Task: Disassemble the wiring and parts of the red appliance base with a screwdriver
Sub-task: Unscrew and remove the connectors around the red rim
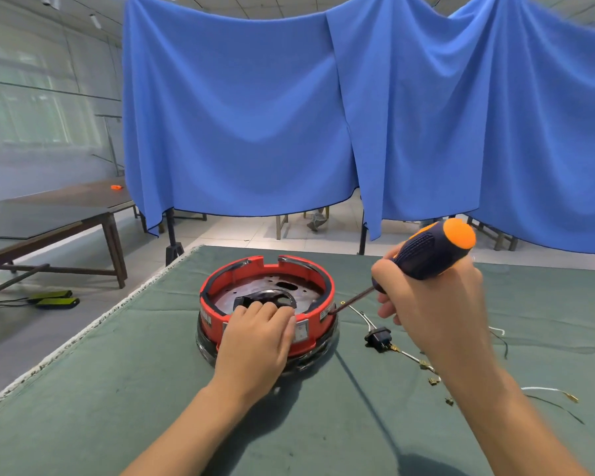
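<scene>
- My left hand (258, 333) grips the near rim of the base (267, 304), mid-worktop (117, 389).
- My right hand (430, 297) grips the screwdriver (423, 255), tip at the base's right side.
- A slip could gouge plastic or jab my left fingers.

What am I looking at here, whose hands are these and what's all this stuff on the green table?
This is one picture from a camera worn on a person's head, looking down at their own hands. The left hand grips the near rim of a round red appliance base on a table covered in green cloth. The right hand holds a screwdriver with a dark blue and orange handle, its tip against the base's right side. Right of the base lie a black plug connector and loose white wires. Blue curtains hang behind.
</scene>
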Tool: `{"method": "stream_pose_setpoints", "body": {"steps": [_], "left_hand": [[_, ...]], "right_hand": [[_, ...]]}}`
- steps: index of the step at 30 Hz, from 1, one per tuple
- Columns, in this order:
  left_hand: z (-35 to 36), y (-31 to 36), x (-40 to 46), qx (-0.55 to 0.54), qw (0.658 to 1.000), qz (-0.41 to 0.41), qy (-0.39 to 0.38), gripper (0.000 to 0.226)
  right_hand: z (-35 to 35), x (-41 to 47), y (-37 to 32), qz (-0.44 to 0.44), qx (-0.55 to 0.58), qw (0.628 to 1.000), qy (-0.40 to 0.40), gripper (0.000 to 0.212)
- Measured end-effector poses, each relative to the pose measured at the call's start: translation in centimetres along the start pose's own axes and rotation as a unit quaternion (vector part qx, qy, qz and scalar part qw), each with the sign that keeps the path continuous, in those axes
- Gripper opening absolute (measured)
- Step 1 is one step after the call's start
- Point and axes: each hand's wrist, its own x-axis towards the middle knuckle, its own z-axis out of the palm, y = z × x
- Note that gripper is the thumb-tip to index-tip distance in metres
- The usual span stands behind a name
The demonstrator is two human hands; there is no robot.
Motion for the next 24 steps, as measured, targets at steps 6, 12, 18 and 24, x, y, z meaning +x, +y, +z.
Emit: {"method": "stream_pose_setpoints", "body": {"steps": [6, 12, 18, 24], "left_hand": [[1.0, -0.9, 0.4, 0.013, 1.0, 0.014, -0.023, 0.048], [0.9, 0.1, 0.4, 0.004, 0.999, -0.034, -0.009, 0.047], [0.9, 0.9, 0.3, -0.044, 0.995, -0.085, 0.017, 0.045], [1.1, 0.4, 0.6, -0.065, 0.995, -0.08, 0.015, 0.044]], "right_hand": [[0.5, 0.9, -1.0, -0.009, 0.11, 0.993, 0.037, 0.037], [1.1, 1.3, -1.0, -0.016, 0.106, 0.994, 0.033, 0.033], [0.1, 1.8, -1.0, 0.013, 0.14, 0.989, 0.053, 0.029], [-0.2, 1.3, -1.5, 0.006, 0.155, 0.985, 0.072, 0.024]]}}
